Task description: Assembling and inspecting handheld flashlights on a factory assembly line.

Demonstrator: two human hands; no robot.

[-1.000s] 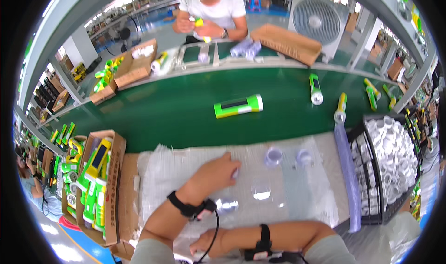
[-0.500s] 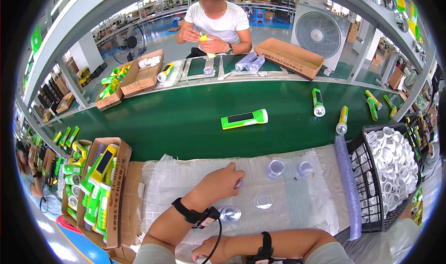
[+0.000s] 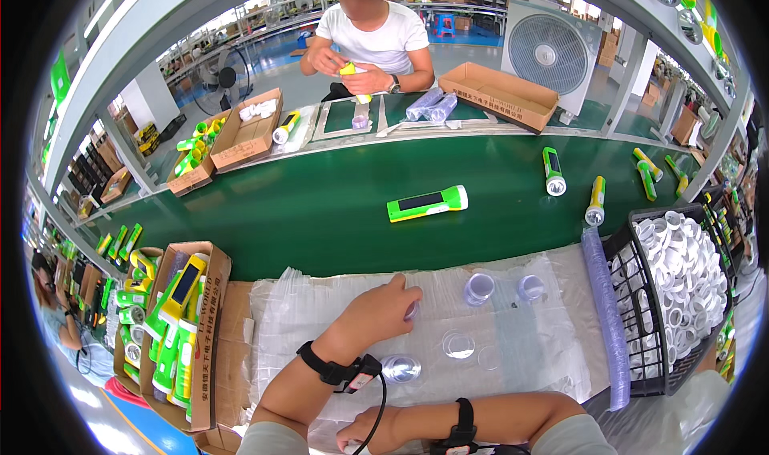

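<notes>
My left hand (image 3: 376, 309) is over the plastic-covered bench, fingers curled round a small clear round plastic piece (image 3: 412, 311), partly hidden by the fingers. My right hand (image 3: 372, 429) is low, near the bottom edge, with its fingers closed; a whitish bit shows under it, too hidden to name. Between the hands sits a clear, shiny round stack (image 3: 400, 368) of what look like lenses. Right of it lies a thin clear disc (image 3: 458, 344), with a fainter one beside it. Farther back stand two short clear cylindrical stacks, the left one (image 3: 479, 289) taller than the right one (image 3: 529, 287).
A black basket (image 3: 658, 335) of white rings stands right, beside a long film-wrapped roll (image 3: 605, 319). At left, a carton (image 3: 215, 343) holds green and yellow flashlights. A flashlight (image 3: 427, 203) lies on the green belt (image 3: 320, 231). Across it, a person holds a yellow-green piece.
The view has shifted slightly, so most things sit a little differently in it. Both hands keep nearly the same place and grip.
</notes>
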